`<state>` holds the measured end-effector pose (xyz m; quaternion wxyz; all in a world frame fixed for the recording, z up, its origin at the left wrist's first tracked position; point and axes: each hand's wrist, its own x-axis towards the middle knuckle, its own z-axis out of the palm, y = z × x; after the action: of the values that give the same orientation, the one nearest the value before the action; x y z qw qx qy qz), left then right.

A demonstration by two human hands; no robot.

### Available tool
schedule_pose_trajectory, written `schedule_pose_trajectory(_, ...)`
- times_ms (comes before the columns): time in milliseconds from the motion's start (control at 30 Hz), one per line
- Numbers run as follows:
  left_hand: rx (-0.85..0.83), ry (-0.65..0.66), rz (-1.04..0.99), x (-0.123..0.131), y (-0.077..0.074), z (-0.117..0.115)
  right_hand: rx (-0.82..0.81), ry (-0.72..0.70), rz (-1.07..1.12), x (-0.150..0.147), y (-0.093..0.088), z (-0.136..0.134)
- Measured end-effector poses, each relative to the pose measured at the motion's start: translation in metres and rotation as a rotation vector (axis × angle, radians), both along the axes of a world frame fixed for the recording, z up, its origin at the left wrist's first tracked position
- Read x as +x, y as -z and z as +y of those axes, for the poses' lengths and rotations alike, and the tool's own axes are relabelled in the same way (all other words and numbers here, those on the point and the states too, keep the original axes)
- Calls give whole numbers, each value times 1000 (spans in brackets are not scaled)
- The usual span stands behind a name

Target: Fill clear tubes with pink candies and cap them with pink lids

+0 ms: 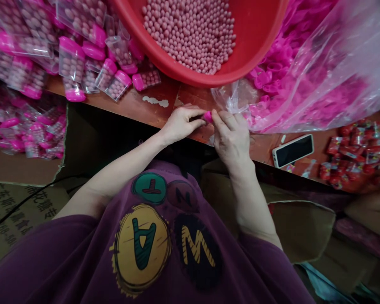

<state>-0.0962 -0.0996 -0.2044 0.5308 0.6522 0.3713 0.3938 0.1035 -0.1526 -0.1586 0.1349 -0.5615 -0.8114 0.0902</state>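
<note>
Pinching a small pink plastic piece (208,117) at the fingertips, the left hand (183,124) and right hand (231,141) both grip it closed, just over the near edge of the wooden table (129,99). A short, close fingertip hold suits so small a piece. Nearby: a loose clear plastic bag (231,97) just beyond the right hand, a red basin (250,42) of pink beads (190,38), a smartphone (293,150).

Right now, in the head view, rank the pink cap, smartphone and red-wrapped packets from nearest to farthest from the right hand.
1. Pink cap: at the fingertips of the right hand.
2. Smartphone: to the hand's right.
3. Red-wrapped packets: farther right, past the smartphone.
</note>
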Motion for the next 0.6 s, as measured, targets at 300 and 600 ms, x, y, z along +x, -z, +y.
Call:
schedule_pose_trajectory(300, -17, 12, -18, -1, -1, 0, -43, -44, 207, 14, -2, 9)
schedule_pose_trajectory(600, -2, 26, 25, -1, -2, 0, -2, -105, 25, 19, -4, 9)
